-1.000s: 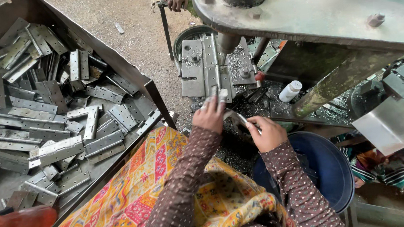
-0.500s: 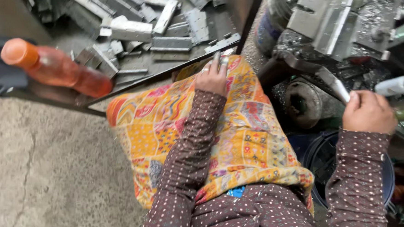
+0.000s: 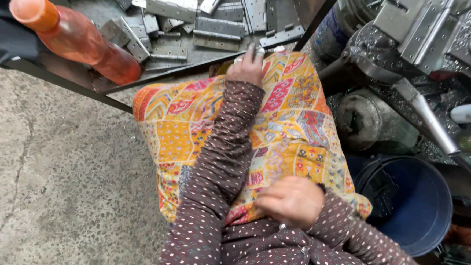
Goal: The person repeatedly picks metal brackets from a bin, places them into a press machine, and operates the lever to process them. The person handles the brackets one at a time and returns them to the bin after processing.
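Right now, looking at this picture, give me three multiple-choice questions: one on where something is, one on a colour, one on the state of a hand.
1. Where does the left hand rest?
A. in the blue bucket
B. at the far edge of the patchwork cloth, beside the tray of hinges
C. on the concrete floor

2. What colour is the plastic bottle on the metal tray?
A. green
B. orange-red
C. white

3. How is the right hand?
A. lying on the patchwork cloth near the body, with nothing visible in it
B. gripping the bottle
C. raised to the machine

Answers:
1. B, its fingertips reach the cloth's edge next to the steel hinges.
2. B, cap and body both show orange-red.
3. A, it lies knuckles up on the lap, well away from the blue bucket and the machine.
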